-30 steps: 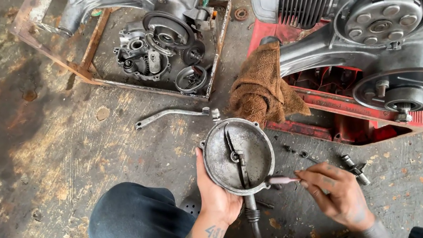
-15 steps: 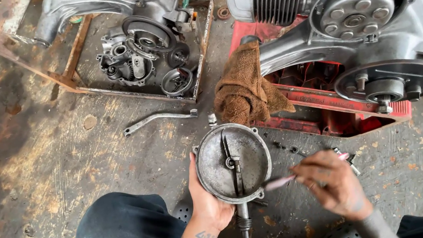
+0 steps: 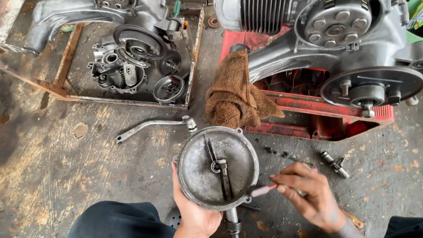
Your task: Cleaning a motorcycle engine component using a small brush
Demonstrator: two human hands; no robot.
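My left hand (image 3: 192, 210) grips the left rim of a round grey metal cover (image 3: 199, 163) with a lever arm across its inside and a shaft sticking out below. The cover is held tilted over the floor, in front of my knee. My right hand (image 3: 310, 191) pinches a small pinkish tool (image 3: 262, 190) whose tip touches the cover's lower right edge. Several small bolts (image 3: 279, 153) lie on the floor just right of the cover.
A large grey engine (image 3: 332, 26) sits on a red tray (image 3: 301, 113) at upper right, a brown rag (image 3: 234, 98) draped beside it. A second engine with loose parts (image 3: 129, 64) fills a rusty frame at upper left. A bent metal lever (image 3: 150, 126) lies on the stained concrete.
The view has shifted a little and the cover has tilted slightly. My right hand stays at the cover's lower right edge with the small tool.
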